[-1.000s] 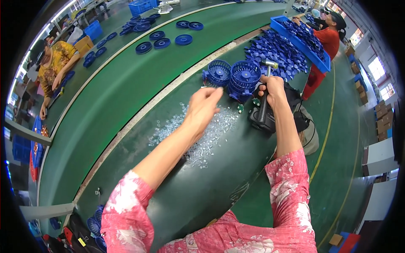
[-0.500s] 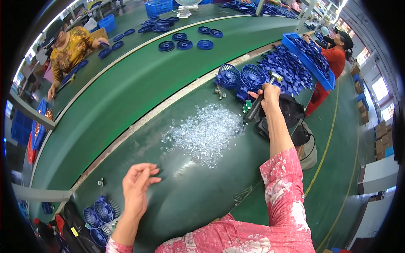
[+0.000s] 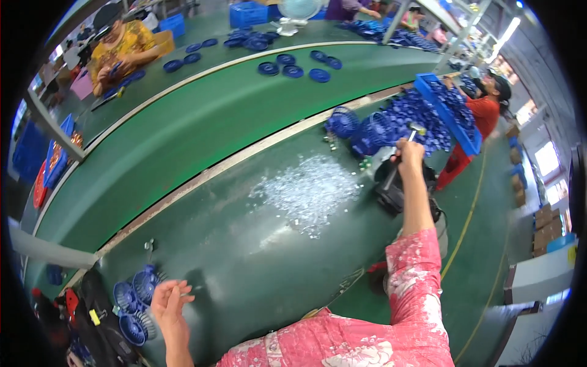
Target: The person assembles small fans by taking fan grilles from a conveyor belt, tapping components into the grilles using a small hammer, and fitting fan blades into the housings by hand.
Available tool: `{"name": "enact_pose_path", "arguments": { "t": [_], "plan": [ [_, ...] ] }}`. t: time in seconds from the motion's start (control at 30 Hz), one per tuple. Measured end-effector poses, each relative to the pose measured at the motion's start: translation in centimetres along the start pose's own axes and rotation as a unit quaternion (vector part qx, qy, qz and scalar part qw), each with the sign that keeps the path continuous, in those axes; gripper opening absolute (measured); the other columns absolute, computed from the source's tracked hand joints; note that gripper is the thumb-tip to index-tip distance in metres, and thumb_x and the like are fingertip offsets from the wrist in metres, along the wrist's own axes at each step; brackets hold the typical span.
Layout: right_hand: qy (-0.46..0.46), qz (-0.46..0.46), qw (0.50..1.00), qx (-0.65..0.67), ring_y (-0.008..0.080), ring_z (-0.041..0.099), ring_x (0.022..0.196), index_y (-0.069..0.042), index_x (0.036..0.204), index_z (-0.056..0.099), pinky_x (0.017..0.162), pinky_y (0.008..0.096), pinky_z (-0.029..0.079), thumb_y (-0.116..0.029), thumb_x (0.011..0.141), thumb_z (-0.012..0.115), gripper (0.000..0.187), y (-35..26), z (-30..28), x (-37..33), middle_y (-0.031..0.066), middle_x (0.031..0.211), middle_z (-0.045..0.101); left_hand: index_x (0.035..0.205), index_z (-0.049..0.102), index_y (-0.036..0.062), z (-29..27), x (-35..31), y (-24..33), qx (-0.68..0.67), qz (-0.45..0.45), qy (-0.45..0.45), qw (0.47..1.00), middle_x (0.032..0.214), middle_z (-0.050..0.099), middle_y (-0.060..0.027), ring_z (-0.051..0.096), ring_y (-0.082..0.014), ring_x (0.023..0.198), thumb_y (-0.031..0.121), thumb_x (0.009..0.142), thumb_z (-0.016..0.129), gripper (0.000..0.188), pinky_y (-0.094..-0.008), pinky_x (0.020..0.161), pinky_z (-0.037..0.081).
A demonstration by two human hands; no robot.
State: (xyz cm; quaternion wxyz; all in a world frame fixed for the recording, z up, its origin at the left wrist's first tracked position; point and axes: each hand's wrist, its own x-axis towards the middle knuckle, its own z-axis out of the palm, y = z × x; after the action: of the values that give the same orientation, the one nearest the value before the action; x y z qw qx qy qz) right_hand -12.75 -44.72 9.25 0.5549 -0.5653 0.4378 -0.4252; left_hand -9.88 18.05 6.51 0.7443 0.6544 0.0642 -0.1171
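Observation:
My right hand (image 3: 408, 153) is closed around the dark handle of a small hammer (image 3: 417, 128), whose shiny, yellowish head sticks out beyond my fist. Just left of it, blue round fan housings (image 3: 371, 133) stand grouped, with a small green circuit board (image 3: 365, 164) by them. My left hand (image 3: 173, 301) hovers over the near left of the worktop, fingers loosely bent and apart, nothing visible in them. Beside it sit several blue fan housings (image 3: 145, 284), partly behind the hand. Between my hands spreads a heap of small clear plastic pieces (image 3: 309, 191).
A green conveyor belt (image 3: 202, 134) runs beyond the worktop, carrying blue round covers (image 3: 293, 71). A blue crate (image 3: 449, 113) and piled blue parts (image 3: 406, 110) lie far right, near a person in red. A black bag (image 3: 391, 192) sits beside my right forearm. Another person works across the belt.
My left hand has moved left and nearer to me, up to the left fan housings. My right hand still grips the hammer. The view has shifted, and the person across the belt has raised both hands.

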Motion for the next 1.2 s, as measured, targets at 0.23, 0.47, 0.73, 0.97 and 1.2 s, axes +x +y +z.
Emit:
{"name": "enact_pose_path", "arguments": {
  "t": [0.23, 0.47, 0.73, 0.97, 1.2],
  "plan": [
    [0.013, -0.118, 0.993, -0.016, 0.0125, 0.052, 0.043, 0.002, 0.102, 0.062, 0.033, 0.0297, 0.043, -0.005, 0.089, 0.054, 0.017, -2.0, 0.9, -5.2, 0.0052, 0.067, 0.055, 0.109, 0.059, 0.0013, -4.4, -2.5, -2.6, 0.048, 0.025, 0.003, 0.999, 0.102, 0.066, -0.0098, 0.065, -0.016, 0.087, 0.01, 0.097, 0.059, 0.015, -0.0263, 0.071, 0.054],
    [-0.126, -0.132, 0.969, 0.166, 0.0044, 0.033, 0.037, -0.006, 0.08, 0.063, 0.034, 0.0231, 0.023, -0.028, 0.098, 0.062, 0.029, -8.4, 3.7, -20.8, -0.0009, 0.059, 0.051, 0.107, 0.064, 0.0023, -5.0, -5.8, -3.3, 0.168, 0.032, -0.057, 0.984, 0.098, 0.069, -0.005, 0.065, -0.0128, 0.087, 0.012, 0.096, 0.064, 0.015, -0.0274, 0.077, 0.053],
    [-0.455, 0.004, 0.876, 0.158, 0.0093, 0.031, 0.032, -0.005, 0.061, 0.043, 0.031, 0.0245, 0.022, -0.027, 0.107, 0.043, 0.051, -3.8, 7.6, -34.9, 0.0047, 0.049, 0.042, 0.105, 0.063, 0.0038, -7.7, -5.6, -0.6, 0.369, 0.182, 0.033, 0.911, 0.094, 0.064, -0.0127, 0.064, -0.0277, 0.082, 0.009, 0.089, 0.065, 0.017, -0.0366, 0.068, 0.05],
    [-0.586, 0.104, 0.804, -0.011, 0.0077, 0.033, 0.032, 0.0, 0.068, 0.053, 0.031, 0.024, 0.024, -0.025, 0.104, 0.05, 0.044, -0.3, 11.0, -40.8, 0.0076, 0.055, 0.052, 0.092, 0.063, 0.0028, -8.8, -2.1, 1.5, 0.625, 0.297, 0.07, 0.719, 0.103, 0.061, -0.0108, 0.055, -0.0303, 0.093, 0.015, 0.078, 0.074, 0.021, -0.0422, 0.078, 0.043],
    [-0.592, 0.074, 0.793, -0.123, 0.0037, 0.045, 0.042, 0.004, 0.094, 0.067, 0.038, 0.0206, 0.032, -0.02, 0.096, 0.065, 0.024, 0.2, 11.1, -41.8, 0.0092, 0.072, 0.069, 0.082, 0.059, 0.0059, -5.8, 0.0, 1.4, 0.506, 0.304, 0.059, 0.805, 0.082, 0.06, -0.0101, 0.057, -0.0266, 0.077, 0.016, 0.085, 0.072, 0.017, -0.0394, 0.071, 0.042]
  ]
}}
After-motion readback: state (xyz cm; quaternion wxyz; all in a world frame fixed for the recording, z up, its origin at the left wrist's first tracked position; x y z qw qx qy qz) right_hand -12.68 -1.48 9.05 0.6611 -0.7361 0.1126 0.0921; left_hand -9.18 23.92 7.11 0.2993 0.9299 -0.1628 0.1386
